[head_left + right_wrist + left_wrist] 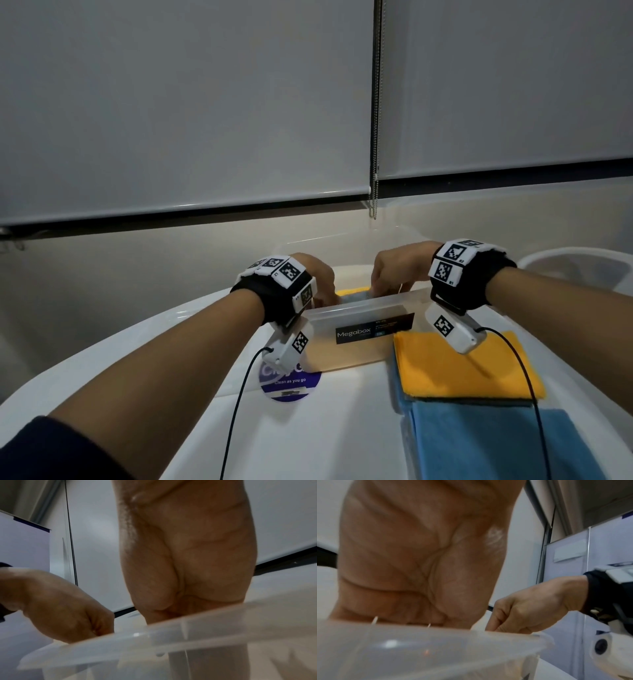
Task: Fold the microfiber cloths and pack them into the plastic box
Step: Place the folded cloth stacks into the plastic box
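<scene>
Both hands reach down into the translucent plastic box (356,337), which stands on the white worktop (191,342). The left hand (317,277) and the right hand (399,265) dip below the rim with fingers bent downward; their tips are hidden by the box wall, so whether they pinch or merely press cannot be told. A folded cloth in the box (356,295), showing yellow and grey-blue edges, lies beneath them.

Risks, as judged: the light box may slide or tip toward the person if the hands bear on its near wall; the cloth may spring open or ride up when they lift away, since microfibre clings to skin; a trailing wrist cable (527,373) crossing the waiting pile may drag its top cloth askew.

Count: one box; two hands; one packed bundle visible, its layers not separable; on the worktop just right of the box, one yellow cloth (466,366) atop a dark layer, and a blue cloth (493,445) below; one round sticker (291,382).
</scene>
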{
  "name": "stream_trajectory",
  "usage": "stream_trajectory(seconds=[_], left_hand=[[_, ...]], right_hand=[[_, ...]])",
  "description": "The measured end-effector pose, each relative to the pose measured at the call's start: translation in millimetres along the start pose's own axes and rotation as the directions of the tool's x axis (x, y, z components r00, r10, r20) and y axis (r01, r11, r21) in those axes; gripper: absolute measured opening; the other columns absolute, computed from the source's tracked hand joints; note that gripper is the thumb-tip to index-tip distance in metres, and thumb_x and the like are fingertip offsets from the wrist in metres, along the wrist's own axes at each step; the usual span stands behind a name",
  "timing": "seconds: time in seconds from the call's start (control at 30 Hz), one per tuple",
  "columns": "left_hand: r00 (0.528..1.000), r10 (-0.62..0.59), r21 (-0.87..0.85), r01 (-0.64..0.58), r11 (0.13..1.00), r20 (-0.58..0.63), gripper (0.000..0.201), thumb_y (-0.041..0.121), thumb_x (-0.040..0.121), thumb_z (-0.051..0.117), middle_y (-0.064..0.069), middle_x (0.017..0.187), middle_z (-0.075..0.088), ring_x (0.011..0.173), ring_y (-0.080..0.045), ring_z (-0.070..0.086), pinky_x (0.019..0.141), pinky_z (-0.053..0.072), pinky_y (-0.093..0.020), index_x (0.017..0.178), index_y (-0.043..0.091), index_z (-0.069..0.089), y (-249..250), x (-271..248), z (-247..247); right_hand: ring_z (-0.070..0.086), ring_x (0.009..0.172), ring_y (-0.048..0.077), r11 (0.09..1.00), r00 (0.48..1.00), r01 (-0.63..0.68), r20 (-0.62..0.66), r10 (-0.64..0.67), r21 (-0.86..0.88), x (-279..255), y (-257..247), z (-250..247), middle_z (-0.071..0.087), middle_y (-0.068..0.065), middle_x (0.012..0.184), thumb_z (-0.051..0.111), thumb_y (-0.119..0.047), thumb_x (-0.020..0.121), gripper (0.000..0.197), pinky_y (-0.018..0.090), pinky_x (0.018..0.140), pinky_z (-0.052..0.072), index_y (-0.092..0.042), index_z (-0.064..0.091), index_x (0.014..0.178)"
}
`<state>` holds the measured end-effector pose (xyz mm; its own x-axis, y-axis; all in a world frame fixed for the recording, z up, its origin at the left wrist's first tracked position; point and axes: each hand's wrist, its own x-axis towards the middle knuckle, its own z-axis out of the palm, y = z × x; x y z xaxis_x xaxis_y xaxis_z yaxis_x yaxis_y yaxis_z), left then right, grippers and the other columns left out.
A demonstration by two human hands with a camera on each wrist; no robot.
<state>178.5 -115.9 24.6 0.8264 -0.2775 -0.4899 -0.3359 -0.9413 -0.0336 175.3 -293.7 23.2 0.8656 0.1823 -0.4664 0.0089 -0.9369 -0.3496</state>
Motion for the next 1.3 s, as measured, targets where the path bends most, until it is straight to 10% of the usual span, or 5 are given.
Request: stream_trajectory(seconds=[0.37,0.77,0.93,1.07,1.3], left_hand=[[0.978,0.007,-0.342,0.066,0.937,0.209,0.042,0.038,0.099,0.057,-0.011,0.103,0.073,0.088,-0.026,0.066,0.087,0.054,-0.036,0.114,0.001,0.07,-11.3,2.1,3.5],[0.9,0.178,-0.583,-0.398,0.708,-0.397,0.027,0.026,0.097,0.063,-0.007,0.075,0.075,0.062,-0.014,0.066,0.055,0.053,-0.022,0.091,0.002,0.072,79.3,-76.8,-5.4],[0.953,0.227,-0.461,-0.296,0.837,-0.199,0.029,0.022,0.095,0.061,-0.011,0.075,0.077,0.075,-0.026,0.076,0.078,0.063,-0.04,0.088,-0.004,0.072,121.2,-63.8,58.3],[0.947,0.147,-0.24,-0.219,0.946,-0.287,0.023,0.016,0.091,0.057,-0.012,0.074,0.071,0.065,-0.029,0.07,0.064,0.061,-0.035,0.071,0.006,0.059,131.2,-47.2,94.4],[0.887,0.135,-0.175,-0.233,0.957,-0.442,0.038,0.043,0.087,0.066,-0.008,0.113,0.054,0.1,-0.031,0.059,0.075,0.048,-0.037,0.11,0.014,0.062,141.7,-28.0,126.4]], right_hand=[[0.07,0.094,0.029,0.995,0.994,-0.041,0.101,0.032,0.088,-10.4,-0.6,4.2,0.072,0.018,0.114,0.06,-0.025,0.098,0.029,0.041,0.09,0.056,-0.004,0.072,0.114],[0.066,0.074,0.022,0.873,0.945,0.319,-0.19,-0.265,0.368,-143.2,43.0,-11.8,0.071,0.021,0.088,0.065,-0.022,0.096,0.027,0.032,0.074,0.056,0.004,0.071,0.093],[0.066,0.07,0.021,0.942,0.986,0.111,-0.154,-0.065,0.315,-152.4,105.9,32.6,0.074,0.018,0.083,0.069,-0.022,0.093,0.022,0.032,0.067,0.056,0.001,0.072,0.092],[0.067,0.075,0.018,0.963,0.95,-0.051,-0.284,0.128,0.263,-138.0,152.0,67.6,0.073,0.013,0.09,0.075,-0.023,0.087,0.018,0.03,0.065,0.06,-0.007,0.073,0.093],[0.064,0.061,0.026,0.857,0.877,-0.131,-0.344,0.334,0.499,-129.4,186.0,102.1,0.064,0.019,0.075,0.078,-0.028,0.085,0.035,0.041,0.063,0.063,0.002,0.06,0.086]])
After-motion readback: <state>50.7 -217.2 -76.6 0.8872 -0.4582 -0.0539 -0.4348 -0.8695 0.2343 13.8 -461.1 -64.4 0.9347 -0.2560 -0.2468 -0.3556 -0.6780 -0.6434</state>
